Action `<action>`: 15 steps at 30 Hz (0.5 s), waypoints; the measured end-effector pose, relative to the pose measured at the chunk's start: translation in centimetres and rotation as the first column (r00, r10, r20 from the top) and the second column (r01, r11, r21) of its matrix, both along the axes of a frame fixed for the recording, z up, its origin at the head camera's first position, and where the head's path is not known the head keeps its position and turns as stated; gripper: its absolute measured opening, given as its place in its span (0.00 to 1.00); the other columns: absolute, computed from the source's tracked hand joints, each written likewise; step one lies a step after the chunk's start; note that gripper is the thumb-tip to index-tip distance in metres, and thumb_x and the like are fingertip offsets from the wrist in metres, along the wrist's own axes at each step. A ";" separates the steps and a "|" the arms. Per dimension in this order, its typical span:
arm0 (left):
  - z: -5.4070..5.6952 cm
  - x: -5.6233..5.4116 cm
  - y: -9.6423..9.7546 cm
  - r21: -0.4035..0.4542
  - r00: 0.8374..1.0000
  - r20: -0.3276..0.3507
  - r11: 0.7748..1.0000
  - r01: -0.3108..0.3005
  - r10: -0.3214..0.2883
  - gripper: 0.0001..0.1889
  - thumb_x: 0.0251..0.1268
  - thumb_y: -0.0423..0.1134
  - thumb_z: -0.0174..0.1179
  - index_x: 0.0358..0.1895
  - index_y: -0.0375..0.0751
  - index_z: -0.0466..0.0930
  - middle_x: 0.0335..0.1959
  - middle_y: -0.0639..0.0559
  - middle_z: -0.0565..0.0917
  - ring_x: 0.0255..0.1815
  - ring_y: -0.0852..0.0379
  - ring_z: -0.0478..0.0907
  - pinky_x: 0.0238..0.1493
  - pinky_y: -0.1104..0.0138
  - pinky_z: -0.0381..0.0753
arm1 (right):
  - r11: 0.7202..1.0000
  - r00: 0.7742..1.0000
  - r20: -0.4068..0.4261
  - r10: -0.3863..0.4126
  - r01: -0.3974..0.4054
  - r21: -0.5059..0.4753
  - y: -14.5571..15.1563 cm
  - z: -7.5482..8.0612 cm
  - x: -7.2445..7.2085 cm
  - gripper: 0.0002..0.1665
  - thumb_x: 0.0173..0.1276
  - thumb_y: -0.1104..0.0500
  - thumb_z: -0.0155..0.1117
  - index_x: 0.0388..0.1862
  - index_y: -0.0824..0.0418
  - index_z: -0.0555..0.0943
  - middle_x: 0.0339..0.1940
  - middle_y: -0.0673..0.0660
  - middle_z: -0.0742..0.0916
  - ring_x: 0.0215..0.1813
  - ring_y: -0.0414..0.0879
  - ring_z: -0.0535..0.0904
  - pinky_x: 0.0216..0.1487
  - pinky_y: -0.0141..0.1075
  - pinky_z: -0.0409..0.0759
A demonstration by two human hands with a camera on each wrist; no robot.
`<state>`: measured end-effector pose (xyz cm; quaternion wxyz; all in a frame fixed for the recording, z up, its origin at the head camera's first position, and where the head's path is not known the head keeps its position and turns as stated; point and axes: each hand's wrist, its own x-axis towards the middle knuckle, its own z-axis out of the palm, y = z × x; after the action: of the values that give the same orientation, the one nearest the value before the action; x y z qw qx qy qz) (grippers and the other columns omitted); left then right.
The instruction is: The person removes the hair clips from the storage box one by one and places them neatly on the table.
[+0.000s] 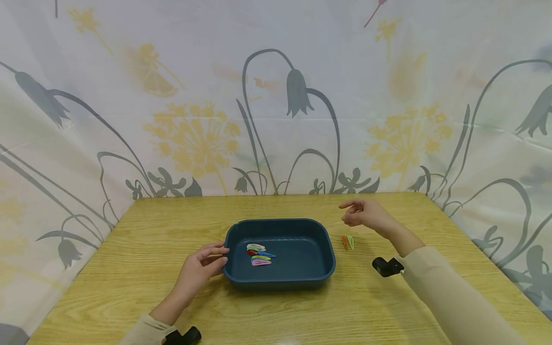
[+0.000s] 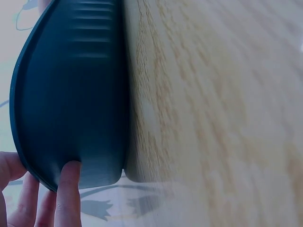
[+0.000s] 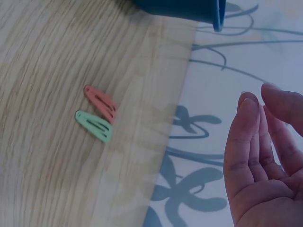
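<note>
A dark blue plastic tray (image 1: pixel 280 285) sits on the table, with several colourful snap hair clips (image 1: pixel 258 255) lying in its left half. My left hand (image 1: pixel 202 263) holds the tray's left rim; in the left wrist view one fingertip (image 2: pixel 71 170) touches the outer wall while another finger lies over the edge. My right hand (image 1: pixel 366 215) hovers to the right of the tray with fingers loosely bent and nothing visible in them. Below it, side by side on the wood, lie an orange hair clip (image 3: pixel 100 102) and a light green hair clip (image 3: pixel 93 126), apart from the hand.
The wooden table (image 1: pixel 151 249) runs back to a hanging cloth (image 1: pixel 276 143) printed with grey and yellow flowers. A black wrist camera (image 1: pixel 386 267) sticks out from the right sleeve, and another black camera (image 1: pixel 184 337) from the left.
</note>
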<state>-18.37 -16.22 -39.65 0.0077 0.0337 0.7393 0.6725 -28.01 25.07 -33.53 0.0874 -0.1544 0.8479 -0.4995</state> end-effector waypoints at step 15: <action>0.2 0.1 0.1 -0.003 1.000 0.000 1.000 -0.012 0.012 0.15 0.61 0.26 0.59 0.51 0.23 0.76 0.61 0.41 0.70 0.53 0.43 0.75 0.42 0.64 0.82 | 1.000 1.000 -0.008 0.027 -0.027 0.017 -3.2 1.0 -0.7 0.22 0.64 0.66 0.61 0.57 0.72 0.73 0.34 0.61 0.81 0.38 0.51 0.82 0.46 0.46 0.81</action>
<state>-18.28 -16.09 -39.49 0.0036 0.0295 0.7403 0.6716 -28.69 21.86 -32.57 0.0918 -0.1670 0.8502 -0.4907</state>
